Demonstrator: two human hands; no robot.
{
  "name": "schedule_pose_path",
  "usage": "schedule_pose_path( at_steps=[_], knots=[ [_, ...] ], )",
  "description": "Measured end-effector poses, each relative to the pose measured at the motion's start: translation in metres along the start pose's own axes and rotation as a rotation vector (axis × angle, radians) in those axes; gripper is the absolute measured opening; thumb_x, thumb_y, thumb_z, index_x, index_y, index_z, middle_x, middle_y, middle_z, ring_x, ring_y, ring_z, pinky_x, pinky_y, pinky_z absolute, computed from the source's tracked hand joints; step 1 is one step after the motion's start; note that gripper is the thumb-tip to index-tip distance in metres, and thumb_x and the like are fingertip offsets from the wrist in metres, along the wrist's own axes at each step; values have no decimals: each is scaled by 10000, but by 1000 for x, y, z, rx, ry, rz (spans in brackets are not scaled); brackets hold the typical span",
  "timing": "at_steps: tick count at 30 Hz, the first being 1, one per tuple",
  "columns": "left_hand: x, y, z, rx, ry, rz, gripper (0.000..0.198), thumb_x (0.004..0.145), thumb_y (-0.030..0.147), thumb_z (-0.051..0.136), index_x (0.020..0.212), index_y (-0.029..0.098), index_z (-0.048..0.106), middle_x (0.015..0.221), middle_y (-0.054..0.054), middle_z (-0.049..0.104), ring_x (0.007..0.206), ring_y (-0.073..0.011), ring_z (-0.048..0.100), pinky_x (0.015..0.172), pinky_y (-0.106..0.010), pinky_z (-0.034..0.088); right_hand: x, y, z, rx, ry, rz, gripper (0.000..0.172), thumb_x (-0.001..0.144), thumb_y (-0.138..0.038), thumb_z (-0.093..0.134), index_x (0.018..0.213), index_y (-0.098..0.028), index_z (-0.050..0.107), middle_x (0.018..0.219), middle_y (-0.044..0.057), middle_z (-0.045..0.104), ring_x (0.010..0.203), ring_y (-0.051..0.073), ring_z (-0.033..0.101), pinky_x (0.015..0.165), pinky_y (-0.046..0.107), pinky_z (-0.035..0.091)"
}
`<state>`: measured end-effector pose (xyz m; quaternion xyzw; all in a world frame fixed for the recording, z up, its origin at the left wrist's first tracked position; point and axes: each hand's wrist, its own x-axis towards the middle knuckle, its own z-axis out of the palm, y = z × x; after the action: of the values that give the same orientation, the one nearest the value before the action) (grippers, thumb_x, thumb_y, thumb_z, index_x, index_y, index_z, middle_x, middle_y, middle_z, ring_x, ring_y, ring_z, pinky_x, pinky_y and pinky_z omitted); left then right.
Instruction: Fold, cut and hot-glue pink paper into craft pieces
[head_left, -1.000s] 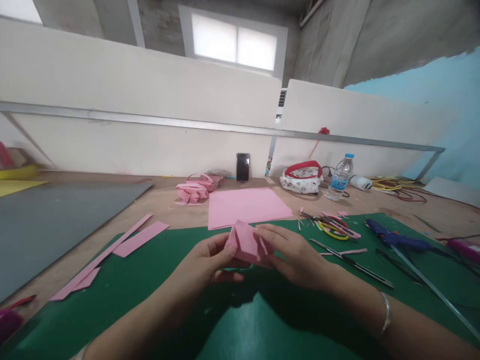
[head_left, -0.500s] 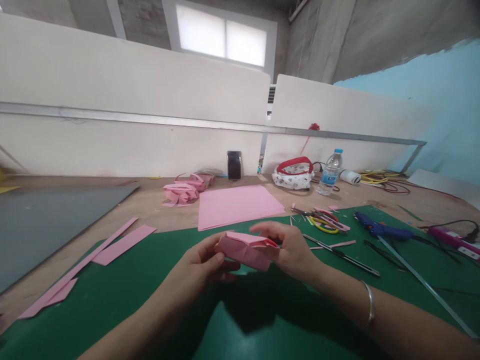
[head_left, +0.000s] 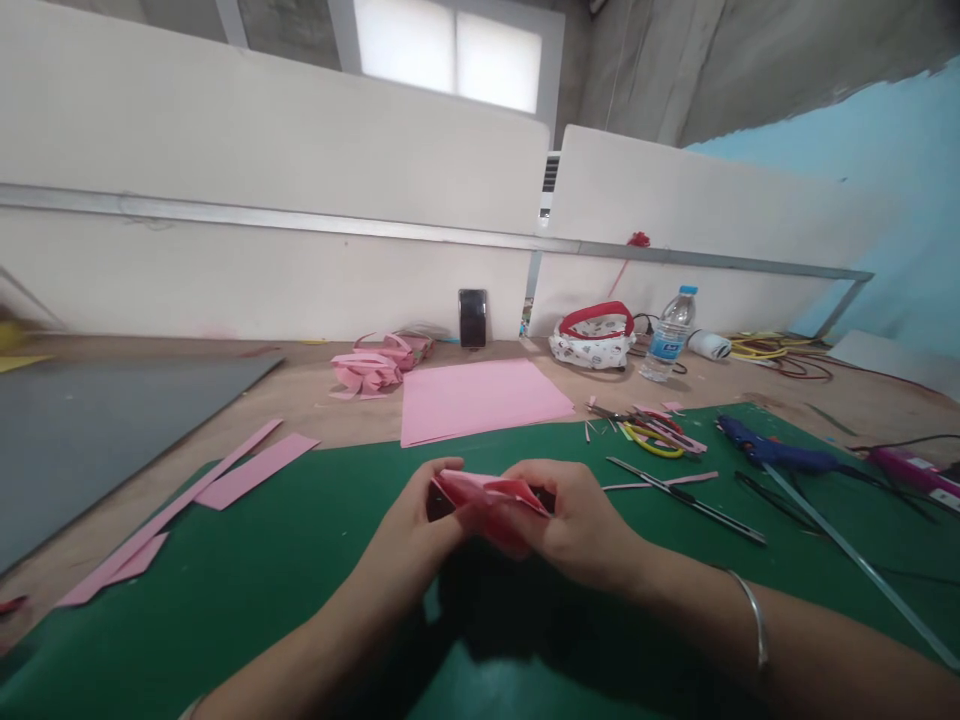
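- Mat: green and flat, the broadest thing under the work; the hands stand above it and cast a shadow on it.
- Sheets: pink paper in a flat stack beyond the hands, apart from them.
- Right hand: fingers curled, thumb on the near side; it pinches the right end of the folded piece; some fingertips are hidden.
- Left hand: thumb in front, fingers bent behind; it pinches the left end; the lower fingers cannot be made out.
- Piece: pink folded paper, held between both hands above the mat; probably very light, stiffer along its creases than across its faces, hardly slippery; likely to crush or tear under hard pressure; the ends, where layers appear doubled, seem the best hold.
- Flaps: thin upper edges of the piece, partly blurred; presumably its weakest part, suited only to light fingertip contact.
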<state>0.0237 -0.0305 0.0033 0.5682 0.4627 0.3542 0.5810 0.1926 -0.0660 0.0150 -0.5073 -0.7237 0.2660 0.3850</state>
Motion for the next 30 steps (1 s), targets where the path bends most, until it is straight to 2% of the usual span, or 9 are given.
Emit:
schedule_pose_path(
  at_steps=[6, 10, 12, 14, 17, 19, 22, 25, 30],
  knots=[
    [0, -2, 3, -5, -31, 32, 483, 587, 179, 636, 1054, 209, 517, 943, -57, 663, 887, -259, 624, 705, -326, 473, 4, 4, -5, -145, 119, -59, 78, 779, -147, 592, 810, -159, 662, 797, 28, 688, 719, 157, 593, 655, 250, 429],
    [1, -5, 2, 48, 30, 31, 580, 582, 150, 560, 1155, 208, 488, 1005, -64, 654, 913, -259, 618, 770, -348, 468, 7, 10, -4, -211, 129, -114, 104, 776, -120, 580, 823, -159, 664, 832, 45, 693, 747, 164, 598, 673, 254, 429],
    [1, -3, 1, 112, 86, 35, 563, 597, 166, 557, 1157, 212, 514, 1047, -75, 645, 943, -269, 600, 773, -350, 451, 7, 10, -3, -219, 100, -145, 87, 788, -151, 598, 840, -156, 667, 821, 48, 691, 739, 162, 597, 664, 253, 428],
    [1, 1, -2, 183, 124, 56, 418, 607, 194, 570, 1023, 211, 603, 1023, -77, 654, 930, -279, 586, 755, -348, 432, 7, 9, -3, -218, 51, -193, 103, 781, -195, 636, 866, -150, 673, 822, 53, 691, 733, 160, 594, 659, 254, 426],
    [0, 8, -5, 260, 110, 89, 172, 587, 196, 584, 747, 207, 646, 788, -41, 678, 752, -244, 582, 659, -316, 401, 7, 5, -6, -195, -12, -228, 151, 766, -232, 678, 885, -140, 685, 829, 60, 695, 731, 155, 594, 654, 252, 427],
    [0, 11, -6, 282, 92, 100, 129, 577, 184, 584, 689, 206, 645, 662, -12, 657, 649, -209, 557, 594, -286, 372, 7, 2, -8, -180, -24, -193, 152, 764, -218, 680, 897, -146, 691, 849, 59, 700, 750, 154, 599, 664, 250, 433],
    [0, 12, -6, 294, 84, 109, 103, 593, 198, 599, 670, 203, 667, 629, -10, 659, 612, -195, 550, 559, -269, 358, 7, 2, -10, -141, -46, -53, 159, 715, -185, 706, 871, -154, 705, 833, 44, 709, 722, 148, 601, 637, 239, 438],
    [-1, 13, -5, 291, 37, 90, 123, 601, 216, 636, 688, 192, 719, 648, -31, 698, 656, -223, 603, 597, -290, 407, 8, 3, -10, -117, -42, 85, 105, 664, -153, 714, 768, -139, 715, 713, 28, 701, 636, 137, 586, 569, 226, 423],
    [-3, 16, -6, 284, -87, -12, 258, 618, 172, 594, 795, 189, 781, 678, -49, 741, 733, -268, 677, 684, -348, 489, 9, 2, -9, -109, 0, 136, 98, 612, -96, 700, 701, -135, 696, 657, 13, 677, 621, 133, 573, 552, 216, 413]
  ],
)
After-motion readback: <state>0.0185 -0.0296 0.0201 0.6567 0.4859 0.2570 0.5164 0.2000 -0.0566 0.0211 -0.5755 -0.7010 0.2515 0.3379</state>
